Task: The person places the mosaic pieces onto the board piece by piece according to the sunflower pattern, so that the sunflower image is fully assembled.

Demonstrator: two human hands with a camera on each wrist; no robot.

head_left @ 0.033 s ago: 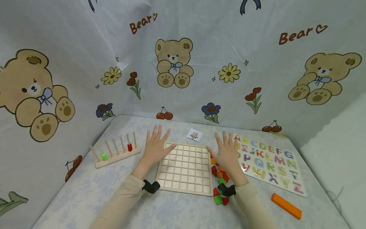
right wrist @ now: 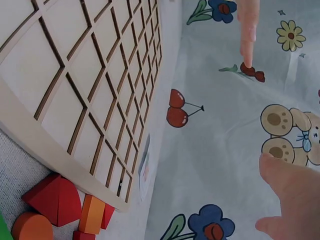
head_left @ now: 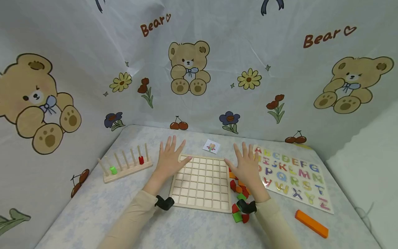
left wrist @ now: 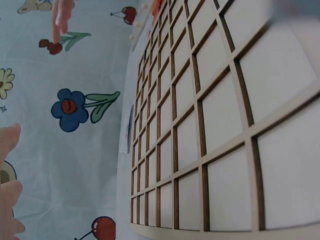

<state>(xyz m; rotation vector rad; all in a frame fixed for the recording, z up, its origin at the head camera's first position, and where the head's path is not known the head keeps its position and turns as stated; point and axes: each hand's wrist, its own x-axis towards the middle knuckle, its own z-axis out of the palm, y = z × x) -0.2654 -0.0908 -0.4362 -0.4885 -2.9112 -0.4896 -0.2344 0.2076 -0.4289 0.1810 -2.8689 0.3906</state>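
Note:
Between the two hands lies a square wooden grid board with many shallow cells. My left hand, fingers spread, hovers by the board's upper left corner and holds nothing. On the other side my right hand is likewise spread and bare, over the gap between the board and a letter puzzle board. Partly hidden under the right forearm is a pile of small red, orange and green blocks. Just past the board's far edge lies a small picture card. In the left wrist view the board's cells show close up.
A wooden peg rack stands at the left, with green rings on one peg and red rings on another. An orange bar lies at the front right. A printed bear cloth hangs behind the table.

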